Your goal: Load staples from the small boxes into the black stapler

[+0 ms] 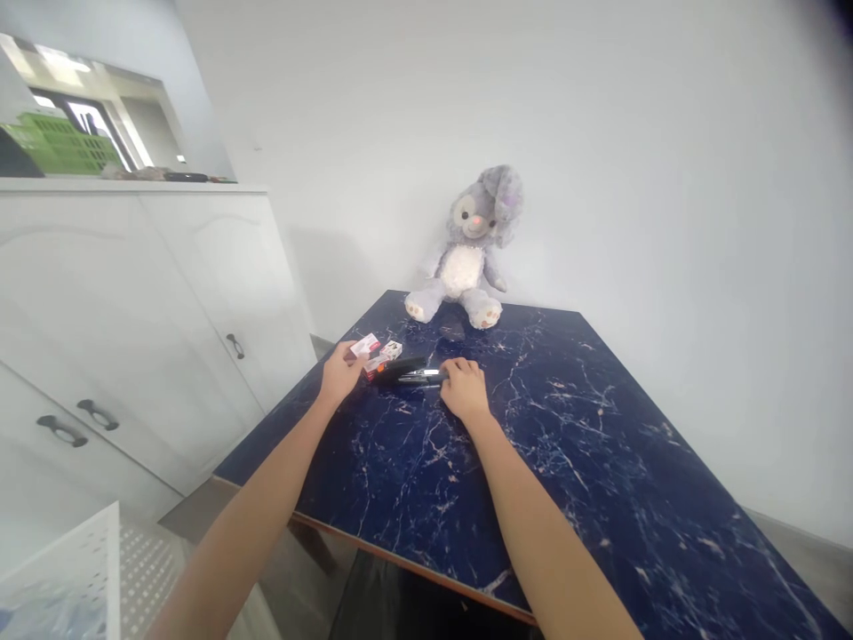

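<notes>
My left hand [340, 373] is closed on a small white-and-red box [364, 345] above the left part of the dark blue marbled table [426, 462]. Just right of it, another small white box [392, 350] with dark print and a red-and-white box [375, 365] sit close together. A long black and silver tool, by its shape a stapler [421, 377], lies across the table beside these boxes. Its right end is under the curled fingers of my right hand [465, 388]; the grip itself is partly hidden.
A grey plush rabbit [461, 267] sits at the table's back edge against the wall, with a small dark object [451, 330] before its feet. White cabinets [133, 311] stand on the left, a green crate [67, 144] on top. A white perforated basket [113, 569] is at lower left.
</notes>
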Demonstrator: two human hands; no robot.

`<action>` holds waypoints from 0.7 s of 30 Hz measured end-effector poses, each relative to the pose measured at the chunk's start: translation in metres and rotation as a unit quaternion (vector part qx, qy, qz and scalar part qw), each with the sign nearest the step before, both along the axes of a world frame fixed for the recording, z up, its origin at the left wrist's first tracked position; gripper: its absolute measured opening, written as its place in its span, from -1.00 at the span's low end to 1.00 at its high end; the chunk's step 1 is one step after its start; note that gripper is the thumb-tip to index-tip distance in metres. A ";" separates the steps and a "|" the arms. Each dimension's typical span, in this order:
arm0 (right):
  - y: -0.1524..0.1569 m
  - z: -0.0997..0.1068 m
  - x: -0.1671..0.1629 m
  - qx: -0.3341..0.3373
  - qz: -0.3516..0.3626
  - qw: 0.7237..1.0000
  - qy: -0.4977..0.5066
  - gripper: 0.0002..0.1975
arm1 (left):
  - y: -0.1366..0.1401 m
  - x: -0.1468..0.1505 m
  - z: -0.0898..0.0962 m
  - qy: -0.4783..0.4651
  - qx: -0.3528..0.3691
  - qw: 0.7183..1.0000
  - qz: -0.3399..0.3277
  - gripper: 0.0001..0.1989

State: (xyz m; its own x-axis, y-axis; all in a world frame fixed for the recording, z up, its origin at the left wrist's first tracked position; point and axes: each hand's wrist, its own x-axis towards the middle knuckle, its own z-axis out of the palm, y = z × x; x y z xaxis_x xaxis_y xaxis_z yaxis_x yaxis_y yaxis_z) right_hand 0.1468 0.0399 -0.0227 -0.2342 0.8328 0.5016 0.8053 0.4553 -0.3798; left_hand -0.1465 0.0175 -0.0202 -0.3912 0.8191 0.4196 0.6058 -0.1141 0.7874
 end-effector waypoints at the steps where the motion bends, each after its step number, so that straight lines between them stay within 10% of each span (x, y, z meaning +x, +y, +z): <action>1: 0.001 0.001 0.005 -0.004 -0.018 1.000 0.010 -0.73 | 0.000 0.000 0.000 -0.050 0.017 0.999 0.002 -0.52; 12: 0.012 -0.009 0.030 -0.061 -0.146 0.955 0.252 -0.62 | -0.001 0.012 0.019 -0.395 0.063 0.896 -0.190 -0.56; 15: 0.010 -0.011 0.039 -0.071 -0.160 0.963 0.205 -0.62 | -0.003 0.015 0.019 -0.387 0.055 0.900 -0.193 -0.52; 21: 0.007 -0.008 0.045 -0.075 0.031 0.996 0.027 -0.80 | -0.003 0.019 0.014 -0.228 0.025 0.963 -0.143 -0.48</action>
State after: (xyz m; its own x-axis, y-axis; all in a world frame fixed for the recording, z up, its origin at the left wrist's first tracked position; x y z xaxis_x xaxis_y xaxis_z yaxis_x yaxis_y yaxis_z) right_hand 0.1914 0.0473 -0.0311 -0.2643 0.8841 0.3854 0.7539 0.4386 -0.4892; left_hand -0.1271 0.0143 -0.0063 -0.3059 0.9041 0.2984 0.1367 -0.2685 0.9535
